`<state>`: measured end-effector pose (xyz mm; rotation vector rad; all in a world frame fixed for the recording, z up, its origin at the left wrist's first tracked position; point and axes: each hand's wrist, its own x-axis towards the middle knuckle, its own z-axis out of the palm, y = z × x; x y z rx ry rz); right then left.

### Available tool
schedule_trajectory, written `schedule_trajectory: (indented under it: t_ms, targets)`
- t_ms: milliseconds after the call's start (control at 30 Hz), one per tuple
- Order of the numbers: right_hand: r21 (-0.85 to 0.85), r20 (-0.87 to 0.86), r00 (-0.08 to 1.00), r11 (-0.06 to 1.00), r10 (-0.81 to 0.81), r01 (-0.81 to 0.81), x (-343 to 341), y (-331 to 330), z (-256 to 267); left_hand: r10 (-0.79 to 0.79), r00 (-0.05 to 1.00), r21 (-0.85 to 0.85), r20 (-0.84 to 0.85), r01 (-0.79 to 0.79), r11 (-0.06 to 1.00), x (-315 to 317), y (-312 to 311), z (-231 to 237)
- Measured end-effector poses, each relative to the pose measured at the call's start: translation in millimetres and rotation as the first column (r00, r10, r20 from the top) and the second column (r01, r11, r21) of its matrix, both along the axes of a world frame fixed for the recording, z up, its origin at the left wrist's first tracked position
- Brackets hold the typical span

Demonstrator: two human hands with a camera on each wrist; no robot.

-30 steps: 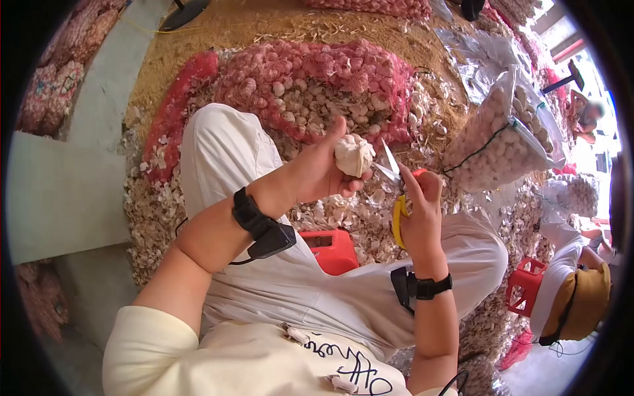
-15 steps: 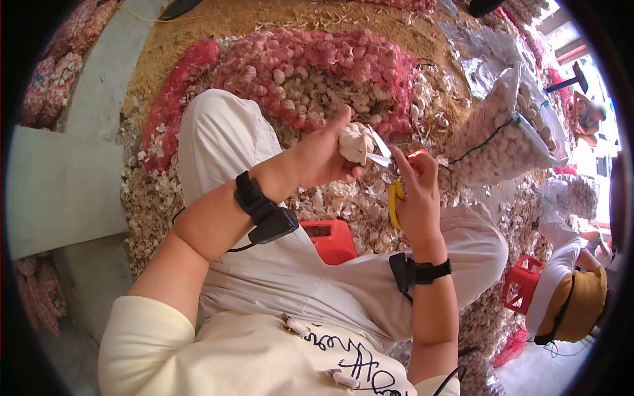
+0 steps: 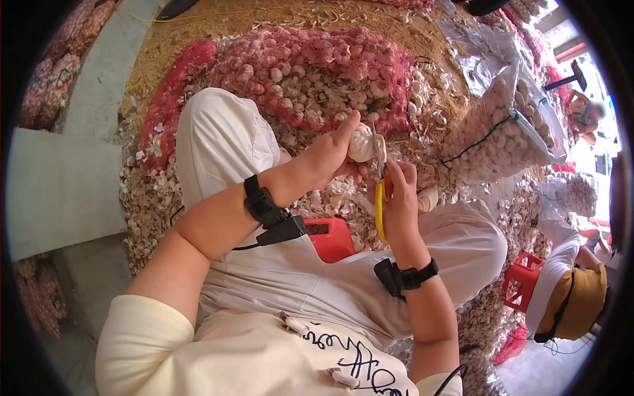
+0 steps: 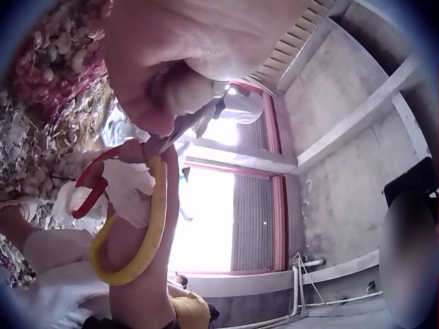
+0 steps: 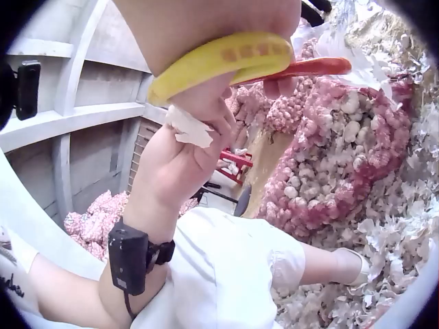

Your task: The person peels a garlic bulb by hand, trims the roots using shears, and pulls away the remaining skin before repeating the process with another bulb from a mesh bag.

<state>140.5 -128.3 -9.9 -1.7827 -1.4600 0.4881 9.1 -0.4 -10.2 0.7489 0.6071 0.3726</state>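
In the head view my left hand (image 3: pixel 330 153) grips a whitish garlic bulb (image 3: pixel 360 144), thumb up along its side. My right hand (image 3: pixel 400 201) holds scissors with yellow and red handles (image 3: pixel 380 210), fingers through the loops. The blades (image 3: pixel 378 150) lie against the bulb's right side, close together. In the left wrist view the bulb (image 4: pixel 184 89) is partly hidden by the palm, and the yellow handle (image 4: pixel 162 205) loops round the fingers. A pale flake of skin (image 5: pixel 188 127) shows beneath the yellow handle in the right wrist view.
An open pink net sack of garlic (image 3: pixel 317 72) lies ahead. A clear bag of bulbs (image 3: pixel 492 135) stands at the right, with a red stool (image 3: pixel 525 282) and another person (image 3: pixel 568 297) beyond. A red object (image 3: pixel 330 239) sits between the legs, amid scattered skins (image 3: pixel 152 204).
The scissors have moved left onto the bulb and turned more upright; their blades have closed together. My left hand has shifted slightly right with the bulb. A pale piece now shows beside my right hand.
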Motion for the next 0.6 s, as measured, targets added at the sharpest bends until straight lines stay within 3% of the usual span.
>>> schedule_trajectory:
  t_ms: [100,200,367,500,567,600]
  targets:
    - [-0.002,-0.047,0.999,1.0,-0.016,0.016,-3.8,-0.5,-8.1,0.009,0.999,-0.014,-0.036,-0.009,1.0,1.8,1.4,-3.3]
    - [0.071,-0.022,0.999,0.997,-0.038,0.04,-10.7,0.2,-9.8,0.012,0.993,0.107,-0.114,0.0,0.994,2.6,0.5,-2.8]
    - [0.002,0.013,0.998,0.998,-0.059,0.059,-10.2,-1.7,-16.1,0.123,0.961,0.315,-0.248,-0.04,0.948,1.9,-0.2,-9.6]
    - [-0.134,-0.058,0.995,0.988,-0.082,0.074,-9.0,-3.8,-8.4,0.083,0.977,0.276,-0.198,-0.026,0.961,-4.2,9.1,-7.0]
    - [-0.137,-0.089,0.992,0.987,-0.092,0.079,6.5,-3.0,-28.6,-0.018,1.0,0.079,-0.009,0.019,0.997,-8.3,16.6,-9.1]
    - [-0.14,-0.121,0.988,0.987,-0.099,0.081,14.4,-0.4,-31.3,-0.017,1.0,0.08,-0.011,0.018,0.997,-8.6,17.2,-6.6]
